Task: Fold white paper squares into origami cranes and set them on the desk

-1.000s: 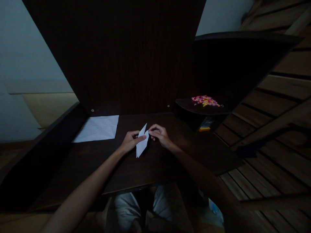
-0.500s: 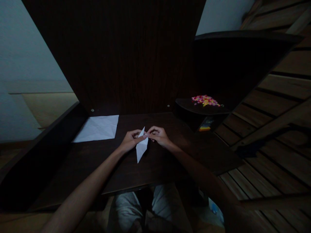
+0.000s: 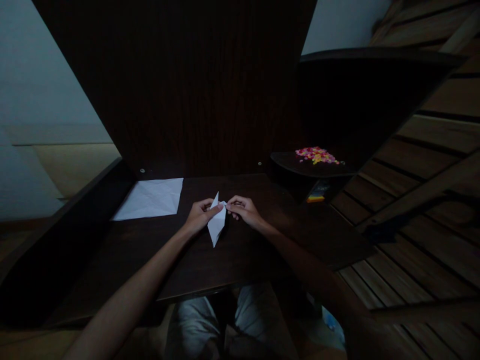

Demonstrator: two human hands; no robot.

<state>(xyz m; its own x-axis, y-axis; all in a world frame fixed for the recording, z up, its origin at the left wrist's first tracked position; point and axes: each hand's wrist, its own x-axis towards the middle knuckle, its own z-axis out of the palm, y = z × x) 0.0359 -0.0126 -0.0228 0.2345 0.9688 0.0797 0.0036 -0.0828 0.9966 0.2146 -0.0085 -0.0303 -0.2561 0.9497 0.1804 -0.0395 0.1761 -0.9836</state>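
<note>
A folded white paper (image 3: 216, 225) with pointed ends, like an origami figure, is held above the dark desk (image 3: 180, 270). My left hand (image 3: 200, 214) grips its left side, the thumb lying across the front and the fingers behind. With thumb and fingertips, my right hand (image 3: 243, 210) pinches a small pointed piece at the paper's upper right. One tip of the paper points up and another points down toward me. The fingers behind the paper are partly hidden.
A flat creased white sheet (image 3: 152, 197) lies at the desk's left. On a small corner shelf (image 3: 288, 164) at the right sits a pile of pink, red and yellow bits (image 3: 317, 155). A dark panel (image 3: 198, 100) rises behind the desk, and wooden slats (image 3: 397, 200) stand at the right.
The folded paper has turned and shifted slightly left and up. My right fingers have drawn a little to the right, and a small point now shows between the hands.
</note>
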